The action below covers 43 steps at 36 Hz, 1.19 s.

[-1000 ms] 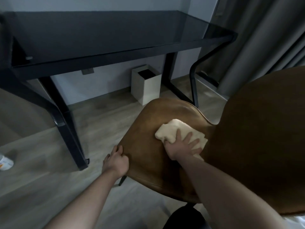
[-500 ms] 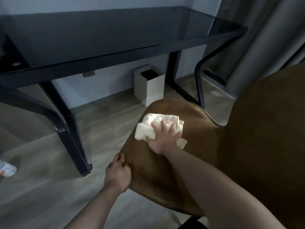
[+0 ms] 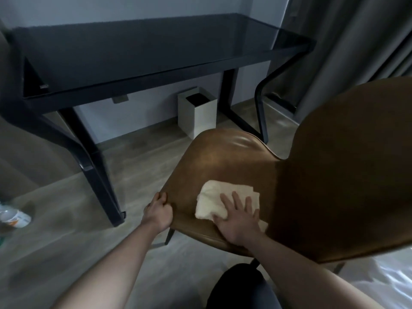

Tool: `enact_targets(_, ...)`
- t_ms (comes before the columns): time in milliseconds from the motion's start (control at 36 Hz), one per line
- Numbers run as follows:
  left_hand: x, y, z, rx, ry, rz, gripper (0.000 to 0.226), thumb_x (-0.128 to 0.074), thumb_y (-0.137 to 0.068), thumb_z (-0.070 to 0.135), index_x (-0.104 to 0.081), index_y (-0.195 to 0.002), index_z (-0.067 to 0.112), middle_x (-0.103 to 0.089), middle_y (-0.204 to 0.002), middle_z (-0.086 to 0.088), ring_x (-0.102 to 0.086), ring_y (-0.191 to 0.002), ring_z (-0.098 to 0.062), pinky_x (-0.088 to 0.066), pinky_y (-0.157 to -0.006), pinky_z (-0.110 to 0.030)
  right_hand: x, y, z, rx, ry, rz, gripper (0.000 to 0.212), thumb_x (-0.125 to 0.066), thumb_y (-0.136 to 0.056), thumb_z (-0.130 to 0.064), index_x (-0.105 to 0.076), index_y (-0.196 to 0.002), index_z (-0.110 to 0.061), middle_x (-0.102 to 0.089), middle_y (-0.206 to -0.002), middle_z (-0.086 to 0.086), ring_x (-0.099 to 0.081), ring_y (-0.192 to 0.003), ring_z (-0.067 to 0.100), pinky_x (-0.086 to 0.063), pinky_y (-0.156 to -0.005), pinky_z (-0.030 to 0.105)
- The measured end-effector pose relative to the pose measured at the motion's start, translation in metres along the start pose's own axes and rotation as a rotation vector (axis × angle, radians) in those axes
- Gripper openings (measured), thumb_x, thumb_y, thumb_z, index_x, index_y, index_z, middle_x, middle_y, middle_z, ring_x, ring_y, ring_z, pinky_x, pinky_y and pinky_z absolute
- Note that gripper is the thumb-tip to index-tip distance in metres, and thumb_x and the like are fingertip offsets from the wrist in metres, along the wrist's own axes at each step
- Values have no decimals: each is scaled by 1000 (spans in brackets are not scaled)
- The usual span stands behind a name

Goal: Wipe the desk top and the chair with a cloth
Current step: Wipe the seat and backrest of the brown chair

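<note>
Pressing my right hand (image 3: 239, 221), fingers straight and spread, on the crumpled cream terry cloth (image 3: 225, 202) lying on the smooth, glossy brown leather chair seat (image 3: 223, 161). My left hand (image 3: 158, 211) grips the seat's curved front edge. Versus half a second ago, cloth and hand sit nearer me. Black glass desk top (image 3: 145, 50) beyond.

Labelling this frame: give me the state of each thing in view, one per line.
Cloth: crumpled flat on chair seat, under right hand.
Right hand: fingers spread, pressing the cloth.
Left hand: gripping the seat's edge.
Chair: upright on the floor.
Desk: top bare.
Bin: upright, open-topped, under the desk.
Bottle: lying on the floor.
</note>
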<state>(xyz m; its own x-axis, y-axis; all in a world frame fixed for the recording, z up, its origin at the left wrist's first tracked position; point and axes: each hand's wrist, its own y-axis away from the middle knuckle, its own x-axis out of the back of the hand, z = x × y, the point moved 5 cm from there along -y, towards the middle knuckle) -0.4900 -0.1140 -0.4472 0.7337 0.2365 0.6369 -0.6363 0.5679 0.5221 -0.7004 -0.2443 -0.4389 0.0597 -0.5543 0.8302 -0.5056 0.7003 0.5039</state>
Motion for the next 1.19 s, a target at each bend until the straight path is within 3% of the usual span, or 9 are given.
enact_targets(222,-5,-17,-9,-22,4,18,58,-29,-105,29,-21,-162,26,-8,-170,9,-18,-154,-29,-20,-125,-39,29,-45,14,-251,-43,79,85,-28,-96,-77,15,-161,-42,27,-170,4,24,-153,45,15,-118,69)
enact_targets(389,-6,-30,-16,-44,29,48,56,-32,-105,28,-26,-160,27,-11,-170,8,-20,-153,-29,-21,-124,-37,76,-104,30,-256,-59,13,94,-26,-85,-91,18,-157,-51,33,-167,-4,27,-153,41,4,-118,74)
enact_targets(528,-3,-26,-15,-54,17,60,56,-34,-104,27,-29,-160,27,-11,-170,7,-19,-153,-30,-21,-124,-38,71,-88,28,-182,8,90,101,-29,-82,-94,14,-160,-46,30,-169,-1,23,-154,42,11,-118,70)
enact_targets(639,0,-18,-13,-52,5,43,57,-32,-104,28,-26,-160,27,-8,-170,7,-16,-154,-29,-20,-125,-38,58,-60,21,-161,-4,53,105,-25,-77,-99,14,-160,-47,24,-171,-1,21,-154,44,13,-119,66)
enact_targets(750,3,-8,-12,-32,65,46,58,-32,-103,27,-28,-160,25,-11,-170,8,-15,-154,-27,-19,-125,-37,29,-24,4,-97,-3,19,94,-15,-83,-94,12,-160,-49,23,-171,-1,22,-155,42,15,-118,66)
enact_targets(917,5,23,-13,96,269,307,52,-33,-101,21,-46,-152,23,-42,-159,1,-44,-140,-30,-37,-113,-38,-1,5,-15,-2,-57,-9,69,-16,-96,-81,-1,-159,-57,17,-172,-8,23,-156,35,16,-121,63)
enact_targets(1194,-2,7,-20,198,484,254,56,-37,-100,20,-37,-155,14,-39,-160,-9,-41,-143,-32,-31,-117,-36,0,-40,-86,170,54,-30,67,-28,-99,-75,-1,-158,-59,20,-172,-8,26,-154,41,16,-118,69)
